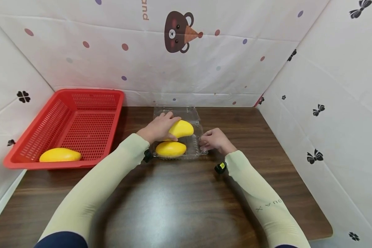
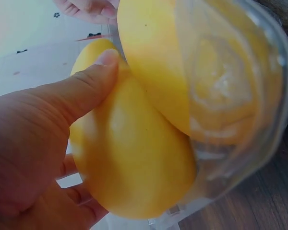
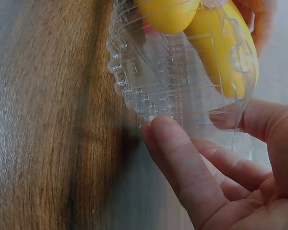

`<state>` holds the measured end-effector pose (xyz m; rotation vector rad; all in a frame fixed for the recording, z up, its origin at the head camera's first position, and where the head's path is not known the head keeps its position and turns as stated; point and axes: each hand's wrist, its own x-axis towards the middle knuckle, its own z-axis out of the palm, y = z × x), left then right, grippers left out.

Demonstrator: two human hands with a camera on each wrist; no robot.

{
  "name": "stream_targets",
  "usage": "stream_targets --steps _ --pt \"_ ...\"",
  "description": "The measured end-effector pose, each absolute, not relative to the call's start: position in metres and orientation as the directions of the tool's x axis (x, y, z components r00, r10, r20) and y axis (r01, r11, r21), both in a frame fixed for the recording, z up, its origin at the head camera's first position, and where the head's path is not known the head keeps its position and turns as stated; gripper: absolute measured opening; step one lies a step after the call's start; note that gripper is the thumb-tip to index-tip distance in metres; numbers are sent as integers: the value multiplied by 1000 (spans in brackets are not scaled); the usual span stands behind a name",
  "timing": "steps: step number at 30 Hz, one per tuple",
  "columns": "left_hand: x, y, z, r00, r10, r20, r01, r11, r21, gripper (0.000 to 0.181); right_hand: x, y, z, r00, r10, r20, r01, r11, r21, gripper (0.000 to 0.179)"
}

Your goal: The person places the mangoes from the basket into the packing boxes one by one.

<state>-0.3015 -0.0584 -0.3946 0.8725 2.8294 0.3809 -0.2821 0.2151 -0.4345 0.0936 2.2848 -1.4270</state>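
Sleeves (image 1: pixel 99 186) nearest — left hand (image 1: pixel 160 127) grips rear mango (image 1: pixel 183 128), right hand (image 1: pixel 216 140) pinches clear box (image 1: pixel 193 147) at right edge — tabletop (image 1: pixel 173 206) spreads in front.

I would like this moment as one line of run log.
left hand: grips far mango; right hand: holds clear container edge; near mango: in container; third mango: in red basket

From my end, mangoes (image 1: pixel 183 128) look smooth, satiny. Box (image 1: pixel 191 144): thin clear plastic, glossy, ribbed along its edge. Basket (image 1: pixel 90 91): moulded plastic, perforated, faintly shiny. Table (image 1: pixel 161 203): wood-grained, I note glossy glare. Sleeves (image 1: pixel 96 186): matt cloth. Wall sheeting (image 1: pixel 142 69): smooth, creased, mostly matt.
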Motion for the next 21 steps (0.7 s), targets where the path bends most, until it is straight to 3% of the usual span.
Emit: stream_targets --steps 9,21 --pt "-303 -62 -392 -817 572 -75 526 791 311 79 -282 215 -436 -900 -173 -400 283 467 -838 27" --pt "-301 -58 -394 -806 591 -48 561 786 259 67 -284 213 -437 -899 -176 -402 298 427 -854 27"
